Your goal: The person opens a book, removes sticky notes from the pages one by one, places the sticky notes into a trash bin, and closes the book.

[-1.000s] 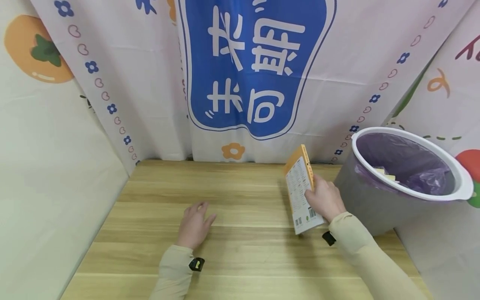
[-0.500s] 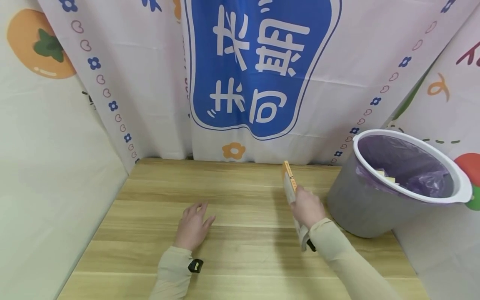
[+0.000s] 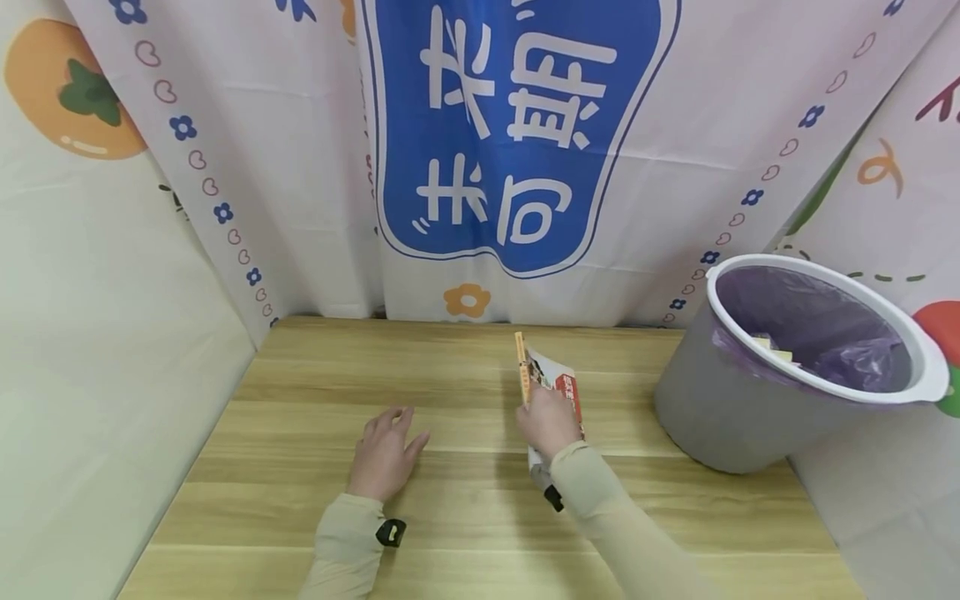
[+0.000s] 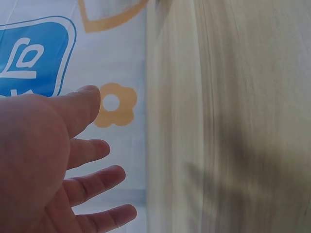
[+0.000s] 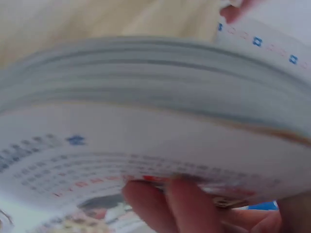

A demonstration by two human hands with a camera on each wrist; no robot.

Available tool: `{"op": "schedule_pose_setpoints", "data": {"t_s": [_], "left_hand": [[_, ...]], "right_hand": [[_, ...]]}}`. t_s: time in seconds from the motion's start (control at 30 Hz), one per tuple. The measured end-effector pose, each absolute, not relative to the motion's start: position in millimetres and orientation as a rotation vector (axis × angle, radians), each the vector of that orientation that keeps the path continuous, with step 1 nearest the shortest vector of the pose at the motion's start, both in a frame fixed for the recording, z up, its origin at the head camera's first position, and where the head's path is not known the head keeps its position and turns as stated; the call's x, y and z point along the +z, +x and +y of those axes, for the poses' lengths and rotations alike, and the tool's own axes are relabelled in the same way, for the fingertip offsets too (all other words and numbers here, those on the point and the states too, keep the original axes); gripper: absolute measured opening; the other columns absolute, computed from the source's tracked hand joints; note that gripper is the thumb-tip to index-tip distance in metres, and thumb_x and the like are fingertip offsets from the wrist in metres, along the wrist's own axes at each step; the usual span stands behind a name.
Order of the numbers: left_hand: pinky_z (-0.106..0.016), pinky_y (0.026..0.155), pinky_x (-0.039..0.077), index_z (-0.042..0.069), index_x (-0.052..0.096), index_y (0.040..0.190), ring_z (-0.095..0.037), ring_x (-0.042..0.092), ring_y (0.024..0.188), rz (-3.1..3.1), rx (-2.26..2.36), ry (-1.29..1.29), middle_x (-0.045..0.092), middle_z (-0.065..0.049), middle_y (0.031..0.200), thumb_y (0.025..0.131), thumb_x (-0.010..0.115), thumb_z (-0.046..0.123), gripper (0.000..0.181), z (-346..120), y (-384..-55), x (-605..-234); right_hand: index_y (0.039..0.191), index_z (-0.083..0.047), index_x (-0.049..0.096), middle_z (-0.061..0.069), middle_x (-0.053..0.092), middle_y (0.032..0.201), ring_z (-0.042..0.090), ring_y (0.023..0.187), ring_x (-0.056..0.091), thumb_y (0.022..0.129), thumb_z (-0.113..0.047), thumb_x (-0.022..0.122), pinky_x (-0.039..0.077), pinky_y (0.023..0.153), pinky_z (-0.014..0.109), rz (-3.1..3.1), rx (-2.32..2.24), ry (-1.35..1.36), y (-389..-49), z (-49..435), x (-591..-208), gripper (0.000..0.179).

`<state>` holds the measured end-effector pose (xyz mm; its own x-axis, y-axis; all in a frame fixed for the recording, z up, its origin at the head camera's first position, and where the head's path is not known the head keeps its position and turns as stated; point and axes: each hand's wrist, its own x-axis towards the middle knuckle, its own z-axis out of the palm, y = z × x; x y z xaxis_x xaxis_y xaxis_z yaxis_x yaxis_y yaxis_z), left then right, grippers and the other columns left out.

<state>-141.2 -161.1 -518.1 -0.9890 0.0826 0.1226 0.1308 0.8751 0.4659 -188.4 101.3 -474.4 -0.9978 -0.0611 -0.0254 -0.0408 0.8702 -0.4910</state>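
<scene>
A book (image 3: 561, 377) with an orange spine and a white cover printed in red stands on edge above the table, right of the middle in the head view. My right hand (image 3: 550, 422) grips it by the spine side. Close up in the right wrist view, the thick page block (image 5: 146, 80) fills the frame, and two fingers (image 5: 187, 206) press on the printed cover. My left hand (image 3: 382, 457) holds nothing; it hovers over or rests on the table left of the book, I cannot tell which. Its fingers (image 4: 99, 184) are spread and relaxed in the left wrist view.
A grey bin (image 3: 720, 408) with a white rim and purple liner stands at the right, with some pale yellow pieces (image 3: 772, 348) inside. The wooden table (image 3: 322, 358) runs back to a printed white curtain (image 3: 315, 208). Cloth walls flank both sides.
My right hand has carried the book leftward, away from the bin, and turned it so the red-printed cover shows instead of the orange-and-white back. The left hand has stayed put.
</scene>
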Motion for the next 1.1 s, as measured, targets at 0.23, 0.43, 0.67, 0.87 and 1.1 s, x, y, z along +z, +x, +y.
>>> {"op": "schedule_pose_setpoints", "data": {"t_s": [0.23,0.43,0.67,0.87,1.1], "left_hand": [[-0.070,0.091,0.044,-0.003,0.055,0.138,-0.052,0.045,0.125,-2.960,-0.744,-0.149,0.051,-0.027,0.138,0.098,0.064,0.033,0.054,-164.4,-137.2,-530.4],[-0.068,0.090,0.046,-0.003,0.055,0.137,-0.051,0.045,0.125,-2.978,-0.732,-0.131,0.051,-0.027,0.138,0.098,0.063,0.034,0.055,-167.7,-134.3,-535.7],[-0.068,0.092,0.044,-0.003,0.055,0.138,-0.051,0.045,0.125,-2.991,-0.745,-0.142,0.051,-0.027,0.138,0.098,0.064,0.034,0.055,-171.2,-133.3,-538.1],[-0.067,0.093,0.044,-0.002,0.056,0.136,-0.050,0.045,0.125,-2.984,-0.746,-0.154,0.052,-0.027,0.137,0.097,0.065,0.032,0.053,-170.9,-133.4,-540.9],[-0.075,0.099,0.032,0.004,0.053,0.142,-0.057,0.026,0.137,-2.992,-0.781,-0.215,0.038,-0.026,0.151,0.096,0.065,0.034,0.056,-170.0,-134.9,-538.2]], "right_hand": [[0.097,0.002,0.069,0.000,0.051,0.052,0.012,0.039,0.045,0.091,-0.020,0.064,0.041,0.034,0.025,2.989,-0.655,-0.159,-183.3,72.9,-508.1,0.023],[0.059,-0.013,0.061,0.001,0.051,0.049,0.015,0.041,0.049,0.091,-0.024,0.064,0.044,0.037,0.032,3.117,-0.224,-0.252,-172.0,49.0,-525.5,0.035],[0.096,-0.012,0.076,0.008,0.069,0.072,0.026,0.068,0.065,0.089,-0.023,0.067,0.053,0.050,0.038,3.245,0.025,-0.445,-153.5,44.2,-550.7,0.017],[0.126,-0.017,0.069,0.024,0.068,0.112,0.039,0.098,0.066,0.091,-0.029,0.066,0.059,0.071,0.046,3.201,-0.064,-0.562,-143.0,56.6,-552.0,0.037],[0.142,-0.016,0.056,0.020,0.047,0.146,0.046,0.126,0.049,0.097,-0.041,0.060,0.039,0.103,0.063,3.109,-0.458,-0.567,-137.0,100.7,-535.1,0.051]]}}
